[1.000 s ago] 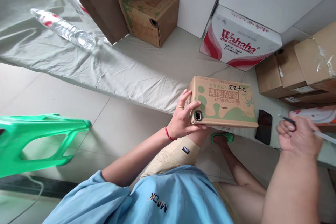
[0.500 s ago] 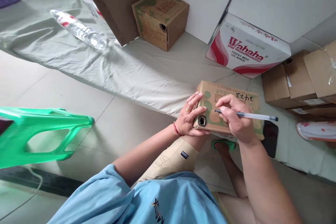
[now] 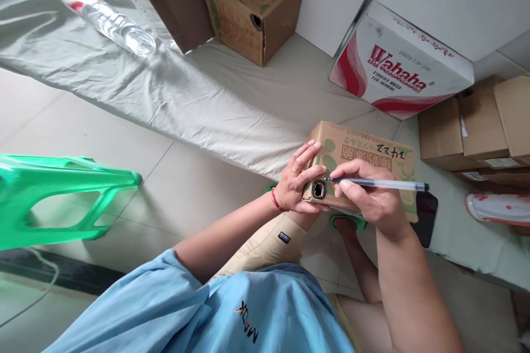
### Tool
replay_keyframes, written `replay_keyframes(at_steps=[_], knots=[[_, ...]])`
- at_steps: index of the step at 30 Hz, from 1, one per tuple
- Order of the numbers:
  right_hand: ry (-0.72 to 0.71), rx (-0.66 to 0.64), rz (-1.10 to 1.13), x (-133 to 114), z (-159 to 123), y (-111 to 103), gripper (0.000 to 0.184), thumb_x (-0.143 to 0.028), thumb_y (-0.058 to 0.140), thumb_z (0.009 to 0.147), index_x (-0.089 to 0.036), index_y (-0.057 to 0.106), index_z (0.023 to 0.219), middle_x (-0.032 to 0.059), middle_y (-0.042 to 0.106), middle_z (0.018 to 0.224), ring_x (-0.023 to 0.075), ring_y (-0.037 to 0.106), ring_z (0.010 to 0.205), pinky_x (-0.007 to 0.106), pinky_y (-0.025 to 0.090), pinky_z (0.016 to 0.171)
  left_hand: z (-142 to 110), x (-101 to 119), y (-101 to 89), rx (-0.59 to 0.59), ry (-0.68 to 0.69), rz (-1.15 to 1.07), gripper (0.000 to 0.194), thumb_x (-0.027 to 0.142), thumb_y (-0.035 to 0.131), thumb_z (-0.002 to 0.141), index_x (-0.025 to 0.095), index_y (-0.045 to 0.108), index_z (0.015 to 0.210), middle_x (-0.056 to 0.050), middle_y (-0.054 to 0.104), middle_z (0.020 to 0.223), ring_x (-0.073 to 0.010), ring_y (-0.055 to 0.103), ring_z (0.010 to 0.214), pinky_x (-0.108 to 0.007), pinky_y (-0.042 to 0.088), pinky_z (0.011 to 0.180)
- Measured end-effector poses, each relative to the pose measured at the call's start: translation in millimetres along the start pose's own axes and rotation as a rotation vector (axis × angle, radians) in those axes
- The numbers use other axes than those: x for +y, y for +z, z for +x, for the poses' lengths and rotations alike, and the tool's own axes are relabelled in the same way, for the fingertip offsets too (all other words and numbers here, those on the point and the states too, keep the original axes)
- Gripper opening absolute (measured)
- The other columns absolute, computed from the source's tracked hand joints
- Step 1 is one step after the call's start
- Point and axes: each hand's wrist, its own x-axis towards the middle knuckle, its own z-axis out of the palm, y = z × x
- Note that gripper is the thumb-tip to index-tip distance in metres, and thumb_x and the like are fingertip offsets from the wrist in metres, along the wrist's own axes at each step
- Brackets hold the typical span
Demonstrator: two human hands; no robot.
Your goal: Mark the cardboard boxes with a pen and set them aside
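A brown cardboard box point(image 3: 356, 140) with green print and black handwritten digits rests at the front edge of the cloth-covered surface. Its left end is gripped by my left hand point(image 3: 296, 182), fingers spread over the top and side, around a dark-rimmed hole in the corner. My right hand point(image 3: 368, 193) pinches a pen point(image 3: 389, 183) with a clear barrel and dark tip, above the box's top. The pen tip is close to the hole and my left fingers; whether it touches the cardboard I cannot tell. Partly behind the box's right end lies a black phone point(image 3: 426, 219).
A white and red water carton point(image 3: 397, 69) stands against the wall, with brown cartons point(image 3: 480, 121) to its right. Farther left are a similar printed box point(image 3: 252, 8) and a plastic water bottle point(image 3: 103, 17). A green stool point(image 3: 70, 198) stands on the floor at left.
My right hand has swung left with the pen from beside the phone to over the box, and its tip has shifted toward the hole. My left hand keeps its grip on the box.
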Motion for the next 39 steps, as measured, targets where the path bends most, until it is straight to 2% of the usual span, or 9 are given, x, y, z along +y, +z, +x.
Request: replay_keyframes(at_steps=[4, 6, 9, 15, 19, 25, 30, 36, 39], knots=[[0.028, 0.038, -0.012, -1, -2, 1, 0.004, -0.024, 0.069, 0.096, -0.024, 0.066, 0.094, -0.0036, 0.066, 0.071, 0.0131, 0.060, 0.060, 0.026, 0.043, 0.058, 8, 5, 0.3, 0.131, 0.199, 0.018, 0.099, 0.087, 0.078, 0.079, 0.031, 0.051, 0.157, -0.016, 0.033, 0.183, -0.0453, 0.040, 0.166, -0.070, 0.035, 0.135], [-0.024, 0.017, -0.040, -4, -1, 2, 0.008, -0.021, 0.067, 0.093, -0.023, 0.065, 0.086, -0.0041, 0.062, 0.068, 0.0112, 0.053, 0.057, 0.026, 0.040, 0.056, 13, 6, 1.0, 0.187, 0.276, 0.015, 0.097, 0.082, 0.073, 0.088, 0.029, 0.044, 0.165, -0.015, 0.031, 0.184, -0.0418, 0.037, 0.168, -0.066, 0.037, 0.135], [-0.101, -0.033, -0.048, -7, 1, 1, 0.013, -0.017, 0.065, 0.090, -0.022, 0.063, 0.077, -0.0046, 0.057, 0.065, 0.0096, 0.047, 0.056, 0.026, 0.037, 0.056, 16, 6, 1.6, 0.207, 0.321, 0.035, 0.095, 0.083, 0.065, 0.094, 0.025, 0.043, 0.167, -0.017, 0.031, 0.184, -0.0403, 0.036, 0.169, -0.065, 0.039, 0.135], [-0.148, -0.120, -0.054, -6, 4, -1, 0.014, -0.015, 0.064, 0.089, -0.021, 0.061, 0.077, -0.0051, 0.056, 0.065, 0.0084, 0.046, 0.057, 0.025, 0.035, 0.056, 13, 5, 0.5, 0.186, 0.301, 0.084, 0.093, 0.086, 0.060, 0.095, 0.028, 0.043, 0.165, -0.017, 0.030, 0.185, -0.0434, 0.040, 0.167, -0.069, 0.043, 0.131], [-0.158, -0.133, -0.062, -6, 5, -2, 0.015, -0.013, 0.063, 0.089, -0.021, 0.061, 0.076, -0.0053, 0.056, 0.065, 0.0080, 0.046, 0.057, 0.024, 0.035, 0.056, 13, 4, 1.1, 0.198, 0.305, 0.075, 0.095, 0.087, 0.061, 0.094, 0.027, 0.043, 0.166, -0.017, 0.031, 0.184, -0.0430, 0.038, 0.168, -0.068, 0.043, 0.132], [-0.111, -0.079, -0.039, -7, 5, 0, 0.017, -0.012, 0.062, 0.088, -0.021, 0.060, 0.074, -0.0052, 0.053, 0.064, 0.0085, 0.043, 0.057, 0.024, 0.034, 0.054, 15, 5, 1.3, 0.196, 0.312, 0.073, 0.091, 0.084, 0.056, 0.098, 0.028, 0.040, 0.169, -0.014, 0.028, 0.186, -0.0399, 0.037, 0.169, -0.066, 0.041, 0.134], [-0.100, -0.011, -0.054, -5, 5, 2, 0.017, -0.013, 0.063, 0.091, -0.021, 0.061, 0.076, -0.0054, 0.055, 0.065, 0.0081, 0.044, 0.057, 0.024, 0.034, 0.055, 13, 4, 1.3, 0.180, 0.286, 0.088, 0.097, 0.086, 0.062, 0.093, 0.035, 0.035, 0.171, -0.011, 0.026, 0.187, -0.0416, 0.037, 0.169, -0.069, 0.044, 0.131], [-0.098, 0.006, -0.075, -5, 5, 3, 0.017, -0.013, 0.063, 0.093, -0.021, 0.062, 0.078, -0.0055, 0.057, 0.067, 0.0081, 0.047, 0.058, 0.024, 0.036, 0.055, 13, 2, 1.2, 0.174, 0.292, 0.070, 0.097, 0.087, 0.056, 0.095, 0.035, 0.033, 0.173, -0.009, 0.024, 0.188, -0.0404, 0.036, 0.169, -0.071, 0.044, 0.130], [-0.101, 0.007, -0.086, -5, 5, 2, 0.016, -0.016, 0.064, 0.096, -0.021, 0.063, 0.081, -0.0048, 0.060, 0.069, 0.0086, 0.049, 0.059, 0.025, 0.037, 0.057, 14, 4, 0.8, 0.178, 0.292, 0.083, 0.097, 0.086, 0.061, 0.094, 0.035, 0.034, 0.172, -0.009, 0.025, 0.187, -0.0408, 0.038, 0.168, -0.069, 0.045, 0.130]])
